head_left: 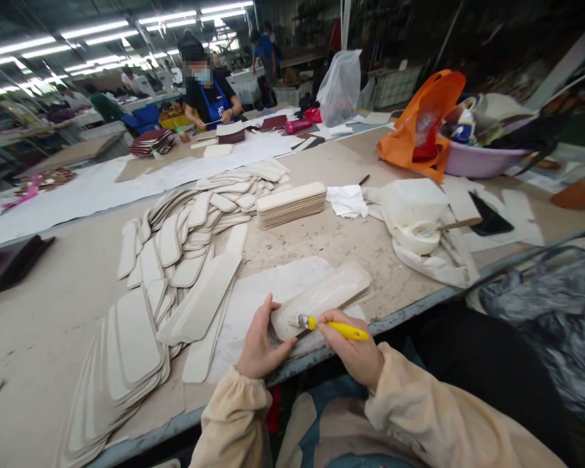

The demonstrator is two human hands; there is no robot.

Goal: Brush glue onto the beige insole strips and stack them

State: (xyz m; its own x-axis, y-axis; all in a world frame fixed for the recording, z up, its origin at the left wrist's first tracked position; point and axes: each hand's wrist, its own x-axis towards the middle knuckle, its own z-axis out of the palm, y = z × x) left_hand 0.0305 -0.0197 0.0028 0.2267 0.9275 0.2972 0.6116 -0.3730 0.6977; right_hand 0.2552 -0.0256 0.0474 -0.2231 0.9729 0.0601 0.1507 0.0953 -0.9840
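My right hand [348, 348] grips a paintbrush [341, 327] by its yellow handle. The pale bristles rest on the top of a small stack of long, rounded off-white panels [329, 289], near its left end. That top surface looks wet and glossy. With thumb and fingers apart, my left hand [263, 341] straddles the near left corner of this stack and steadies it. A white sheet [273, 286] lies under the stack. To the left spreads a large overlapping pile of similar panels [131, 331]. Beyond, a neat stack of panels [292, 207] stands on the table.
A white cut-open jug [414, 205] with a stick in it stands at the right, beside a crumpled white cloth [347, 200]. Farther back are an orange bag [419, 127] and a purple basin [487, 159]. Across the table, a person in a blue apron [219, 104] works.
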